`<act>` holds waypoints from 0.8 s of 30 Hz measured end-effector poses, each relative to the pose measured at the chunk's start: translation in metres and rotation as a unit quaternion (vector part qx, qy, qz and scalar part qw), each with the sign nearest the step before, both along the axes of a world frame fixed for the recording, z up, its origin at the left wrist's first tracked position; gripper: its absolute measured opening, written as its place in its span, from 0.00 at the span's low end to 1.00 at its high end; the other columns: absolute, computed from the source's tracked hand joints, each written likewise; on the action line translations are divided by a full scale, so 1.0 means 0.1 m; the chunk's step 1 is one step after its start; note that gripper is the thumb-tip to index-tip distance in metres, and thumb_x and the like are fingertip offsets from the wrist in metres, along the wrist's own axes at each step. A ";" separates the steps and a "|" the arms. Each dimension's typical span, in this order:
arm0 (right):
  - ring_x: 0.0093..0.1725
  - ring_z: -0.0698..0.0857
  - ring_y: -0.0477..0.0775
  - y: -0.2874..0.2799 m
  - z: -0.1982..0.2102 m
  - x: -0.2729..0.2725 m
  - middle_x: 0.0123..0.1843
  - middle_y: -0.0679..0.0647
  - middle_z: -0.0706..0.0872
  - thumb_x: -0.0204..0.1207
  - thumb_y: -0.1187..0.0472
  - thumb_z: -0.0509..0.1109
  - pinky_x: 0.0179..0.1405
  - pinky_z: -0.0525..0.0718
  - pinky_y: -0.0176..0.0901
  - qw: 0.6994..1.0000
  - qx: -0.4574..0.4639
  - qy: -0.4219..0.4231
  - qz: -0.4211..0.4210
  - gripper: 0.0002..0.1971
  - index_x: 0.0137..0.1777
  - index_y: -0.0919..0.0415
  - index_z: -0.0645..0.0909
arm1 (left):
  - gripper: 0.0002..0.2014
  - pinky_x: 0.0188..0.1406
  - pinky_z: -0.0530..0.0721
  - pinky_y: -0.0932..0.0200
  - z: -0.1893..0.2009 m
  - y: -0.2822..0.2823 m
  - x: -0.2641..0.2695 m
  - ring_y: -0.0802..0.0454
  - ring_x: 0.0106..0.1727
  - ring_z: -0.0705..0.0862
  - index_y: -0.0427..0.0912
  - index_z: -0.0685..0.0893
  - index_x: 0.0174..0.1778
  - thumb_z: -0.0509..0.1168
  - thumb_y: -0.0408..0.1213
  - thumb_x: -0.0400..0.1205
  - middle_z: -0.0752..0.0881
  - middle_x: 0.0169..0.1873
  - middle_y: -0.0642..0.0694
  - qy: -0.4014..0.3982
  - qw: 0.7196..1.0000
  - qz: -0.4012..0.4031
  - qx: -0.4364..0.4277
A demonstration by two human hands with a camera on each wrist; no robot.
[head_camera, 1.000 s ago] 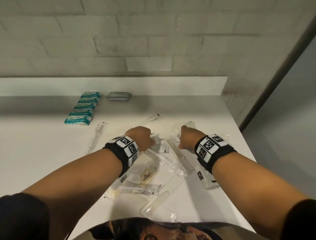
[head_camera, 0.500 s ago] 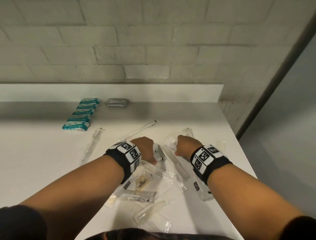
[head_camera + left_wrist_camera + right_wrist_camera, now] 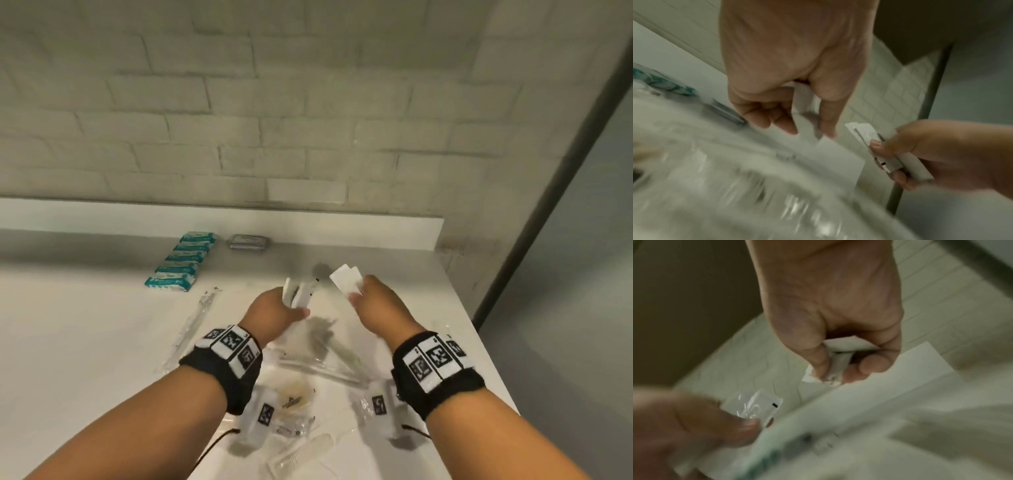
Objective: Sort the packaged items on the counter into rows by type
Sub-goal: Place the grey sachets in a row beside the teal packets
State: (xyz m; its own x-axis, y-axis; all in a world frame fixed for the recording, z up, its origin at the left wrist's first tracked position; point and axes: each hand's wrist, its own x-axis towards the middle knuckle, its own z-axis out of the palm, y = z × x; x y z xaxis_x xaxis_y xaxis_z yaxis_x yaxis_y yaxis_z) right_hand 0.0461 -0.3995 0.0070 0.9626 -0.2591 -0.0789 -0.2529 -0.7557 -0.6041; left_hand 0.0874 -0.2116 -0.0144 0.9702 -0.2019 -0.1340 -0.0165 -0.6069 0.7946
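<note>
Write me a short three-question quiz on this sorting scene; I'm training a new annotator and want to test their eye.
1. True or false: the left hand is empty.
2. How many teal packets lie in the row at the back left of the counter?
   A) three  B) five  C) eight
3. Fill in: the right hand holds flat white ____ above the counter.

Key
1. False: its grip is on white sachets.
2. B, five, in one row beside a grey packet.
3. Sachets; what is in them cannot be read.
</note>
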 end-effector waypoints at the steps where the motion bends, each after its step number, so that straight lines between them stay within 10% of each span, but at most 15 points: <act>1: 0.43 0.81 0.53 0.05 0.09 -0.03 0.48 0.53 0.84 0.81 0.56 0.65 0.37 0.73 0.42 0.997 0.071 -0.032 0.019 0.10 0.57 0.62 0.76 | 0.15 0.45 0.83 0.55 0.08 0.04 -0.01 0.42 0.51 0.87 0.39 0.85 0.53 0.74 0.43 0.75 0.89 0.49 0.42 0.010 0.993 0.027 -0.113; 4: 0.33 0.81 0.44 0.32 0.36 -0.21 0.37 0.47 0.84 0.78 0.61 0.71 0.32 0.76 0.39 0.960 0.259 -0.067 0.088 0.05 0.51 0.59 0.80 | 0.17 0.51 0.86 0.47 0.29 0.08 -0.12 0.40 0.54 0.88 0.41 0.87 0.56 0.71 0.48 0.77 0.90 0.49 0.41 0.071 0.929 0.022 -0.362; 9: 0.31 0.81 0.35 0.70 0.55 -0.36 0.39 0.43 0.83 0.77 0.60 0.72 0.27 0.74 0.28 0.963 0.234 -0.087 0.097 0.10 0.56 0.54 0.77 | 0.26 0.57 0.85 0.40 0.56 0.18 -0.38 0.45 0.53 0.88 0.39 0.83 0.64 0.52 0.54 0.86 0.89 0.56 0.39 0.183 0.852 -0.078 -0.484; 14: 0.48 0.84 0.42 0.91 0.60 -0.52 0.52 0.44 0.84 0.65 0.54 0.80 0.42 0.82 0.38 0.978 0.157 -0.120 0.065 0.25 0.58 0.50 0.72 | 0.13 0.43 0.89 0.50 0.59 0.33 -0.47 0.51 0.40 0.88 0.42 0.85 0.63 0.62 0.37 0.84 0.89 0.53 0.39 0.172 0.860 -0.086 -0.473; 19: 0.73 0.74 0.48 1.08 0.65 -0.62 0.72 0.48 0.72 0.70 0.54 0.69 0.74 0.74 0.50 0.928 0.322 -0.174 0.068 0.29 0.73 0.43 0.71 | 0.13 0.37 0.90 0.53 0.67 0.61 -0.43 0.43 0.49 0.89 0.36 0.84 0.62 0.64 0.34 0.83 0.89 0.53 0.36 0.133 0.858 -0.017 -0.496; 24: 0.62 0.84 0.51 1.34 0.64 -0.63 0.64 0.52 0.84 0.78 0.74 0.65 0.59 0.84 0.48 0.899 0.386 -0.198 0.068 0.25 0.67 0.45 0.78 | 0.10 0.39 0.89 0.52 0.67 0.87 -0.49 0.44 0.49 0.90 0.41 0.86 0.58 0.67 0.33 0.81 0.91 0.49 0.40 0.081 0.867 -0.021 -0.492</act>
